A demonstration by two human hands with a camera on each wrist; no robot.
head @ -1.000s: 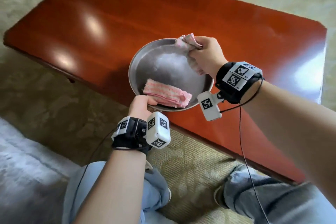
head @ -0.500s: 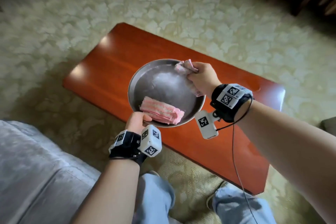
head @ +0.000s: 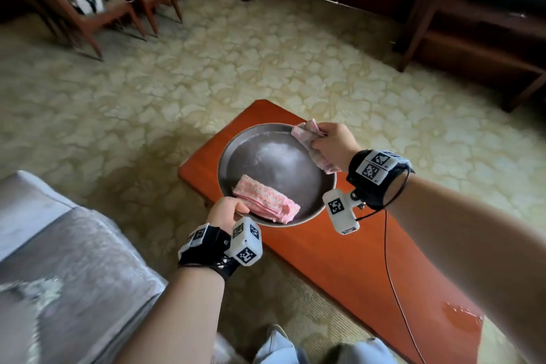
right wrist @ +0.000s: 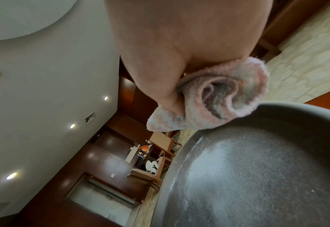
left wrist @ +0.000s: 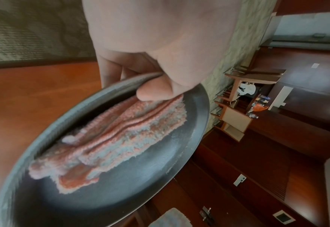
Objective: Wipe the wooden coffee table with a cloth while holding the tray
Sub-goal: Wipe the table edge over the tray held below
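Observation:
A round grey metal tray (head: 236,146) (left wrist: 189,138) (right wrist: 257,176) hangs above the left end of the reddish wooden coffee table (head: 339,260). My left hand (head: 226,211) (left wrist: 156,73) grips its near rim, thumb on top beside a folded pink cloth (head: 266,202) (left wrist: 117,138) lying in the tray. My right hand (head: 332,143) (right wrist: 170,53) grips a second, bunched pink cloth (head: 307,134) (right wrist: 218,98) at the tray's far right rim.
A grey sofa (head: 59,260) sits at the lower left. Patterned carpet (head: 206,68) surrounds the table. Wooden chairs (head: 97,6) stand at the far left and dark wooden furniture (head: 472,23) at the far right. My knees (head: 295,346) are below.
The head view has risen and pulled back, so the table looks smaller and farther below. Both hands keep their hold on the tray and the cloth.

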